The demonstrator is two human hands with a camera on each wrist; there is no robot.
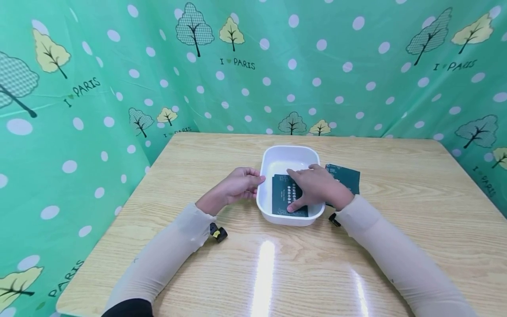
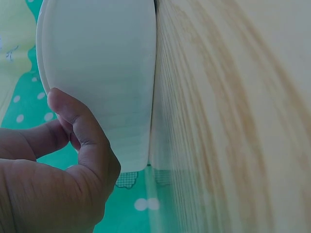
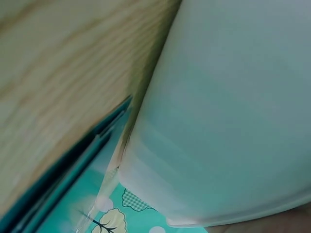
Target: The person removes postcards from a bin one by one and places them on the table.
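Note:
A white plastic tub [image 1: 291, 220] stands on the table. My left hand [image 1: 240, 184] pinches its left rim; the left wrist view shows the thumb and fingers of that hand [image 2: 73, 165] at the rim beside the tub's outer wall [image 2: 102, 87]. Inside the tub lie dark green cards [image 1: 280, 196] with white print. Over them my right hand [image 1: 317, 187] reaches in with thumb and forefinger spread wide, the thumb on the top card. Its other fingers are partly hidden. In the right wrist view the tub's wall [image 3: 218, 111] hides most of that hand.
To the right of the tub, more dark green cards [image 1: 348, 178] lie on the wooden table [image 1: 190, 154], partly behind the right wrist. They appear as a stack [image 3: 73, 170] in the right wrist view. A green patterned curtain [image 1: 245, 105] hangs behind the table.

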